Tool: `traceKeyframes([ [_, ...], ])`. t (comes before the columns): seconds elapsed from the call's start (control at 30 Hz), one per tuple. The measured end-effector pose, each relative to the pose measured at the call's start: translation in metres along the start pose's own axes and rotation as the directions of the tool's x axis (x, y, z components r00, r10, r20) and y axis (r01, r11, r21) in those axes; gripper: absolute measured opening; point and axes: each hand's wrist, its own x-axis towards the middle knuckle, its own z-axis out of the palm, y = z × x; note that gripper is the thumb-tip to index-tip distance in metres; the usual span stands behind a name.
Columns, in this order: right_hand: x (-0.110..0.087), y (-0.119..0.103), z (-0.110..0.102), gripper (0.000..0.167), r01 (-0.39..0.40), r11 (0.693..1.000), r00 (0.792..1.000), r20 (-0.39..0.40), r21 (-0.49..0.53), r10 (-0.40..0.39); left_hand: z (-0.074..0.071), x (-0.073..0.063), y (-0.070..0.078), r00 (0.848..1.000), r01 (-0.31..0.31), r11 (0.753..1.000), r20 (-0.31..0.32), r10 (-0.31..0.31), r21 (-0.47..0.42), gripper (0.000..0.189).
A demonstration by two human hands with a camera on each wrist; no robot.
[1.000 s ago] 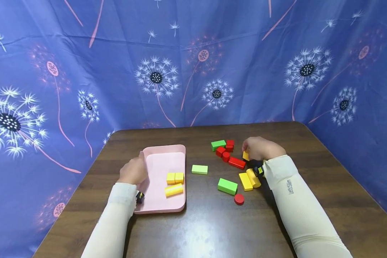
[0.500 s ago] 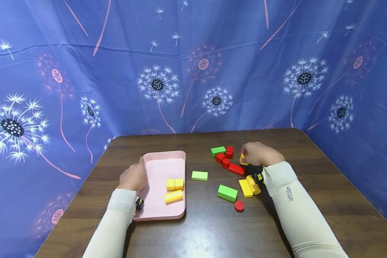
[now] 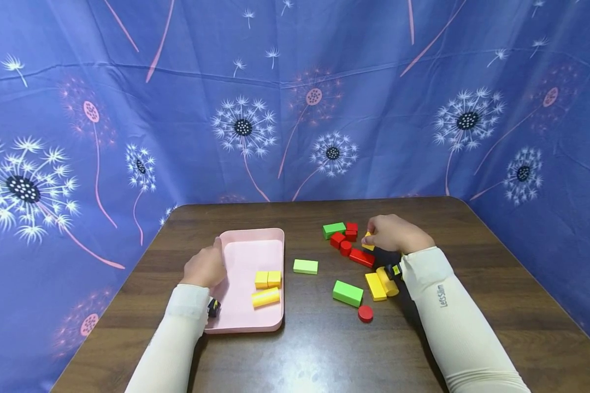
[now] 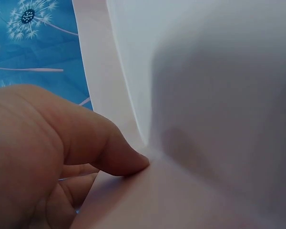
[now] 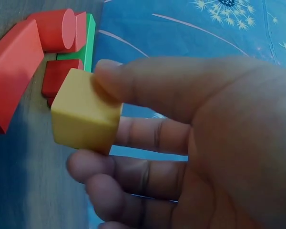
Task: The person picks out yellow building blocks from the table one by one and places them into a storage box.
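Note:
My right hand [image 3: 396,233] pinches a yellow cube [image 5: 83,112] between thumb and fingers, right of a cluster of red blocks. At the left, my left hand [image 3: 205,267] grips the near-left side of a pink tray [image 3: 279,322]; in the left wrist view the thumb [image 4: 119,155] presses the inside of its wall with the fingers outside. Two yellow cubes [image 3: 267,279] sit side by side in the tray, with a yellow cylinder [image 3: 265,297] in front of them.
A yellow block [image 3: 376,287] and another yellow cylinder [image 3: 388,281] lie below my right wrist. Red blocks [image 3: 361,257] and a green block [image 3: 334,230] cluster at the back. Other green blocks [image 3: 347,293] and a red disc [image 3: 366,314] lie nearer. A patterned blue cloth [image 3: 295,109] hangs behind the table.
My right hand has shifted slightly left with the yellow cube in its fingers. The left hand keeps its grip on the tray. The head view has tilted slightly up.

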Motion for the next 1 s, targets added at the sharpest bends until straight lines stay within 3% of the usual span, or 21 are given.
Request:
traceKeyframes([
  [1.0, 0.001, -0.020, 0.005, 0.034, 0.078, 0.997, 0.994, -0.074, -0.016, -0.079, -0.002, 0.000, 0.001, 1.000, -0.005, 1.000, 0.003, 0.005, -0.001, 0.068],
])
